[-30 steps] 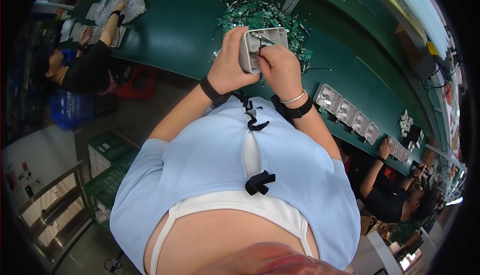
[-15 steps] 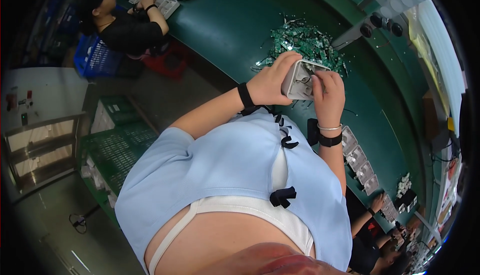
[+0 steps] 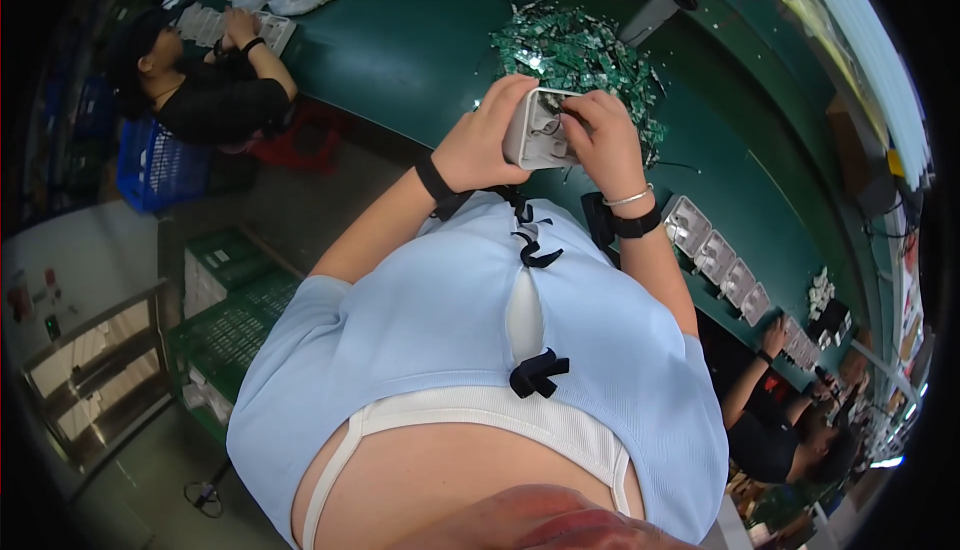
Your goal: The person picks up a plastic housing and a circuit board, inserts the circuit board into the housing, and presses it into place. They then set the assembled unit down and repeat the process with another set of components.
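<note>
In my left hand [image 3: 478, 148] is a small white plastic housing [image 3: 532, 150], fingers and thumb wrapped round its left side and its hollow side facing up. A dark wire and moulded white parts show inside it. My right hand [image 3: 612, 150] reaches over the housing's right rim, thumb and fingertips pinched together at the far part of the hollow. Whatever sits between those fingertips is too small and covered to make out. Just beyond both hands, a heap of green circuit boards [image 3: 575, 50] with thin wires lies on the green table [image 3: 410, 60].
Several similar open housings [image 3: 714, 256] stand in a row along the table at my right. A co-worker [image 3: 215, 90] handles white parts at the far left; another [image 3: 775, 430] works at the lower right. Green crates [image 3: 235, 325] stand on the floor at my left. A grey post [image 3: 655, 15] rises behind the heap.
The whole view has shifted, so hands and table sit farther left and higher in the picture. My right fingertips have moved from the housing's right side toward its far part.
</note>
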Action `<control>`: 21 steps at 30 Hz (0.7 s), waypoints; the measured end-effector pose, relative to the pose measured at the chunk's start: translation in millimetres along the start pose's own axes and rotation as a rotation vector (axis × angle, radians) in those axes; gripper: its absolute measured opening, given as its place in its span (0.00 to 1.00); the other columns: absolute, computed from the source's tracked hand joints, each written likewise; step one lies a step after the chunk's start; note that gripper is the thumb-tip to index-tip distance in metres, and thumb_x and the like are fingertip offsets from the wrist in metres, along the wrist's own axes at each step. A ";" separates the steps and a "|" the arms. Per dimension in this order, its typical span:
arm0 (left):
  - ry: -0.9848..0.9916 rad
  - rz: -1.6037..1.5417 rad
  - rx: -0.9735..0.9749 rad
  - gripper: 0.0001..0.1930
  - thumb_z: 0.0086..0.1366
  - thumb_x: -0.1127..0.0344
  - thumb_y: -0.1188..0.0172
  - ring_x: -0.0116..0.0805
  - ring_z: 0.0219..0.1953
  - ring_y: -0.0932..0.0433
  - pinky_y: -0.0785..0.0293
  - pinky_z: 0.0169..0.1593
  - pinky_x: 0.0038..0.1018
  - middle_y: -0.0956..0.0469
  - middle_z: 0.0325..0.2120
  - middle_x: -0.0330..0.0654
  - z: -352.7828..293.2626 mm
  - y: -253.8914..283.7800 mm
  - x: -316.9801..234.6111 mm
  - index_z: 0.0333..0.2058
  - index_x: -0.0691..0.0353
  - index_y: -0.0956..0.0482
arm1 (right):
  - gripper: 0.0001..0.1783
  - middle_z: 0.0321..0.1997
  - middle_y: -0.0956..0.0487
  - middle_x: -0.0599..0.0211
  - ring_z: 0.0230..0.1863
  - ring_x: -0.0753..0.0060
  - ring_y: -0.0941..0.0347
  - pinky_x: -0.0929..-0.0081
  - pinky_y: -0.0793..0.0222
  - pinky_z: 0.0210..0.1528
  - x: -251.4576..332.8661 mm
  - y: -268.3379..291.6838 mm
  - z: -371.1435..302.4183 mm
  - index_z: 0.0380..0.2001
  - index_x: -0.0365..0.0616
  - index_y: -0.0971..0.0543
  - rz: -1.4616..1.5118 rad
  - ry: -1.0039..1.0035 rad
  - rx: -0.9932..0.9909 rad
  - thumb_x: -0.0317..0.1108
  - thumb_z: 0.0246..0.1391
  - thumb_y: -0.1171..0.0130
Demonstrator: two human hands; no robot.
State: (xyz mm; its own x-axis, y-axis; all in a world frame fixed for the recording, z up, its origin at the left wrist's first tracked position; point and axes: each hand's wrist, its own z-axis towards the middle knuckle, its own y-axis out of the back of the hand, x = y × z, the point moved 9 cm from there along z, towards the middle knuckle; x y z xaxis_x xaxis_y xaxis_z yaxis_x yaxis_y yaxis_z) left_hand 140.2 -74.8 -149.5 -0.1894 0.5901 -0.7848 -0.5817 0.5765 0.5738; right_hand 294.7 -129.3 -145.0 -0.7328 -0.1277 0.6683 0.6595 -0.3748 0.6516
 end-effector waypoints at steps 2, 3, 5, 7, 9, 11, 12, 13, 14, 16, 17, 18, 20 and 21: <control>-0.002 -0.009 0.036 0.52 0.43 0.66 0.26 0.60 0.58 0.25 0.21 0.56 0.42 0.39 0.67 0.53 1.3 -4.8 -0.3 0.69 0.58 0.43 | 0.05 0.33 0.20 0.61 0.38 0.53 0.24 0.58 0.27 0.41 -4.3 0.9 -3.6 0.34 0.42 0.14 0.005 -0.017 -0.007 0.29 0.53 0.33; 0.005 -0.012 0.056 0.52 0.43 0.66 0.25 0.60 0.58 0.25 0.21 0.56 0.42 0.39 0.67 0.53 1.5 -8.1 0.4 0.69 0.58 0.43 | 0.05 0.33 0.20 0.61 0.38 0.53 0.24 0.58 0.27 0.41 -8.3 0.9 -5.5 0.34 0.42 0.14 0.001 -0.026 -0.014 0.29 0.53 0.33; 0.006 -0.016 0.087 0.53 0.43 0.66 0.25 0.60 0.58 0.25 0.21 0.56 0.42 0.39 0.67 0.53 1.9 -13.8 1.2 0.69 0.57 0.43 | 0.06 0.33 0.19 0.62 0.37 0.54 0.23 0.62 0.26 0.40 -20.4 -4.2 -9.9 0.34 0.42 0.15 0.056 -0.085 0.019 0.29 0.53 0.33; 0.027 -0.028 0.091 0.52 0.44 0.66 0.25 0.60 0.59 0.25 0.21 0.56 0.42 0.38 0.66 0.53 2.8 -17.4 5.1 0.69 0.57 0.43 | 0.06 0.33 0.19 0.62 0.37 0.54 0.23 0.63 0.26 0.40 -27.1 -3.6 -16.7 0.35 0.41 0.16 0.080 -0.122 0.025 0.29 0.53 0.33; 0.037 -0.033 0.099 0.52 0.44 0.66 0.25 0.60 0.59 0.25 0.21 0.55 0.42 0.38 0.66 0.53 0.8 -19.3 11.1 0.69 0.57 0.42 | 0.07 0.36 0.18 0.63 0.36 0.64 0.21 0.71 0.25 0.40 -21.9 5.7 -23.3 0.37 0.40 0.17 0.147 -0.092 -0.077 0.28 0.55 0.34; 0.059 -0.008 0.067 0.52 0.45 0.66 0.25 0.51 0.59 0.23 0.21 0.56 0.37 0.37 0.66 0.51 0.0 -18.5 22.9 0.69 0.59 0.41 | 0.07 0.37 0.18 0.64 0.36 0.69 0.20 0.75 0.24 0.40 -23.0 11.1 -27.5 0.38 0.40 0.18 0.177 -0.081 -0.136 0.28 0.56 0.34; 0.070 0.005 0.050 0.51 0.45 0.66 0.25 0.47 0.58 0.22 0.21 0.57 0.34 0.36 0.66 0.50 -0.1 -16.7 27.5 0.69 0.59 0.41 | 0.08 0.38 0.17 0.64 0.38 0.72 0.20 0.76 0.24 0.42 -38.4 4.3 -30.3 0.39 0.39 0.19 0.234 -0.202 -0.071 0.27 0.57 0.33; 0.065 0.002 0.057 0.51 0.45 0.66 0.25 0.47 0.58 0.22 0.21 0.57 0.34 0.36 0.66 0.50 0.1 -17.3 27.4 0.69 0.59 0.41 | 0.08 0.39 0.17 0.64 0.40 0.74 0.20 0.77 0.24 0.44 -52.2 -1.7 -35.0 0.40 0.39 0.19 0.289 -0.326 -0.004 0.26 0.57 0.33; 0.093 0.002 0.059 0.51 0.45 0.66 0.25 0.48 0.59 0.22 0.22 0.58 0.34 0.36 0.66 0.50 0.1 -17.0 29.9 0.69 0.60 0.41 | 0.08 0.41 0.17 0.64 0.42 0.77 0.21 0.79 0.24 0.46 -63.1 -9.2 -40.8 0.40 0.39 0.20 0.345 -0.448 0.062 0.25 0.57 0.33; 0.147 0.005 0.061 0.51 0.45 0.66 0.25 0.48 0.60 0.23 0.23 0.59 0.35 0.36 0.66 0.50 0.1 -16.1 35.1 0.69 0.61 0.41 | 0.09 0.41 0.17 0.64 0.43 0.78 0.21 0.79 0.24 0.47 -65.7 -11.0 -43.2 0.41 0.39 0.20 0.498 -0.454 0.020 0.24 0.57 0.33; 0.143 0.002 0.065 0.51 0.45 0.66 0.25 0.48 0.60 0.23 0.23 0.59 0.35 0.36 0.66 0.50 0.3 -16.4 35.7 0.69 0.61 0.41 | 0.09 0.42 0.17 0.63 0.44 0.79 0.22 0.80 0.24 0.48 -65.6 -12.0 -43.8 0.41 0.38 0.20 0.653 -0.452 -0.018 0.23 0.57 0.33; 0.134 0.026 0.063 0.51 0.45 0.66 0.25 0.52 0.60 0.24 0.23 0.59 0.38 0.36 0.65 0.52 0.3 -14.9 36.8 0.68 0.61 0.41 | 0.10 0.43 0.17 0.63 0.46 0.80 0.23 0.80 0.24 0.48 -63.6 -12.2 -43.0 0.42 0.38 0.20 0.808 -0.446 -0.055 0.21 0.56 0.33; 0.118 0.071 0.058 0.51 0.45 0.64 0.25 0.60 0.61 0.27 0.23 0.59 0.42 0.36 0.65 0.56 0.6 -13.4 39.2 0.67 0.62 0.42 | 0.11 0.43 0.17 0.63 0.46 0.79 0.23 0.79 0.24 0.49 -57.7 -12.9 -41.8 0.42 0.39 0.20 0.795 -0.429 -0.018 0.20 0.55 0.33; 0.115 0.069 0.062 0.51 0.45 0.64 0.25 0.60 0.61 0.27 0.23 0.59 0.42 0.36 0.65 0.56 1.1 -14.4 40.4 0.67 0.62 0.42 | 0.12 0.43 0.18 0.64 0.46 0.78 0.23 0.79 0.24 0.49 -53.3 -14.2 -41.5 0.42 0.39 0.20 0.784 -0.413 0.024 0.19 0.54 0.33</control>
State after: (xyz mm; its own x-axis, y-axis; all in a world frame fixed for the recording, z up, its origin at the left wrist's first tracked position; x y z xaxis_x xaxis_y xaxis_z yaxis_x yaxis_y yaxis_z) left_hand 141.8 -58.6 -189.2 -0.3184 0.5633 -0.7624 -0.5147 0.5727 0.6381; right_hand 317.4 -155.3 -204.7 0.0474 0.0034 0.9989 0.9534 -0.2984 -0.0442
